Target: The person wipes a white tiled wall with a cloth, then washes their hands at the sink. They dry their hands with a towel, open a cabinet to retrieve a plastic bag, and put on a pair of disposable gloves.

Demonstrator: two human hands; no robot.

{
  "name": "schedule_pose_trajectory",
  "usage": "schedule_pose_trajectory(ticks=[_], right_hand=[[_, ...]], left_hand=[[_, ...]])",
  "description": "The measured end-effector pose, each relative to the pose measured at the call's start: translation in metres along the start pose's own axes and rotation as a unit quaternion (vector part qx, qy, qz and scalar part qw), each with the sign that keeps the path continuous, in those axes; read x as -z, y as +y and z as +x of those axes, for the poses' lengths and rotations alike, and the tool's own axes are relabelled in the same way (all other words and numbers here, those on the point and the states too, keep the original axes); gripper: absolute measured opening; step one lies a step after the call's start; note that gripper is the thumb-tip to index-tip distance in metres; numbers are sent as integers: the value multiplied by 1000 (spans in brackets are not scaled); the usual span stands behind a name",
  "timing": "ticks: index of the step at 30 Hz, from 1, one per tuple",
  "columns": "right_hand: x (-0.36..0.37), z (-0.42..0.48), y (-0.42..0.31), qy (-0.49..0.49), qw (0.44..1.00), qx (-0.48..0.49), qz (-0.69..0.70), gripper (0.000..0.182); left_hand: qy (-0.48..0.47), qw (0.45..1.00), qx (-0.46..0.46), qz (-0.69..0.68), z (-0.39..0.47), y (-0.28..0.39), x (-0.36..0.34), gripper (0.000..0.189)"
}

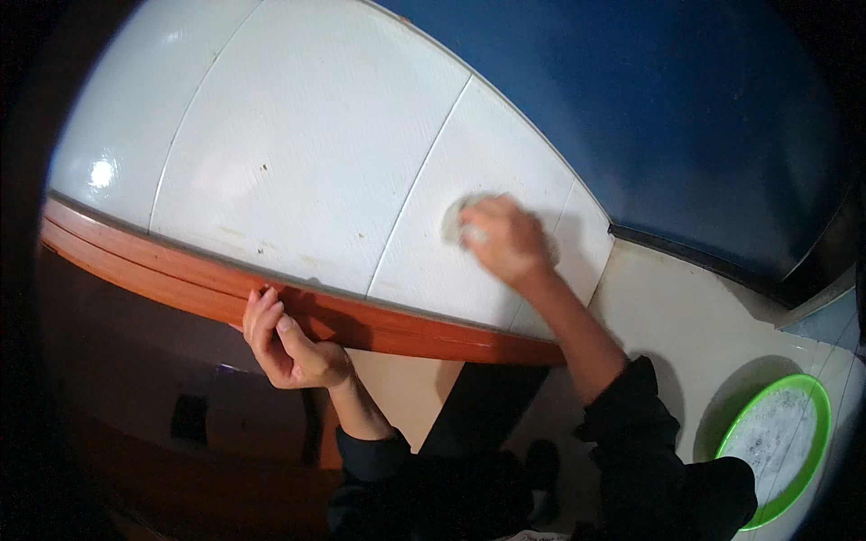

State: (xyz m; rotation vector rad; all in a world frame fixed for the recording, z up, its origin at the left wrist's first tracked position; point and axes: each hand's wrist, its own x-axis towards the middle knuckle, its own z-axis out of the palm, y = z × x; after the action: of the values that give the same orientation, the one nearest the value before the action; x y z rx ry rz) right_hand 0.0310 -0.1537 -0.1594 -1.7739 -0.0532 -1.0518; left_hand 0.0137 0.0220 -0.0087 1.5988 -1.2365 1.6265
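Note:
My right hand [507, 240] is blurred and presses a whitish cloth or sponge [459, 222] against the white tiled surface [318, 128], right of a seam between tiles. My left hand [294, 345] is at the reddish-brown wooden edge [406, 331] that runs along the near side of the tiles. Its fingers are loosely curled with nothing seen in them, and the fingertips are at the wood. A few small brown specks and faint yellowish smears mark the tiles near my left hand.
A bright green basin [822, 433] of foamy water stands on the pale floor [670, 291] at the lower right. A dark blue panel [649, 115] borders the tiles at the upper right. Dark glossy furniture [135, 351] lies at the lower left.

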Motion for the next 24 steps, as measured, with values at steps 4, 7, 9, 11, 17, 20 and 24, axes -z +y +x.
schedule_pose_trajectory(ticks=[4, 7, 9, 11, 17, 20, 24], right_hand=[[-15, -12, -34, 6, 990, 143, 5, 18], [10, 20, -8, -14, 998, 7, -59, 17], [15, 23, -5, 44, 993, 98, -48, 20], [-14, -11, -19, 34, 982, 185, -19, 19], [15, 14, -4, 20, 998, -29, -52, 16], [-14, -4, -5, 57, 988, 141, -5, 17], [-18, -9, -14, -6, 998, 55, 24, 11]], left_hand=[[5, 1000, 8, -8, -3, -5, 0, 14], [1, 1000, 5, -1, -3, -1, -6, 13], [-11, 1000, -1, 13, 0, 1, -2, 14], [-20, 1000, -2, 18, -3, -6, 1, 17], [-8, 1000, 3, 2, -3, 0, -1, 14], [3, 1000, 14, -8, 0, 1, -9, 13], [3, 1000, 13, -3, -3, -6, 1, 13]])
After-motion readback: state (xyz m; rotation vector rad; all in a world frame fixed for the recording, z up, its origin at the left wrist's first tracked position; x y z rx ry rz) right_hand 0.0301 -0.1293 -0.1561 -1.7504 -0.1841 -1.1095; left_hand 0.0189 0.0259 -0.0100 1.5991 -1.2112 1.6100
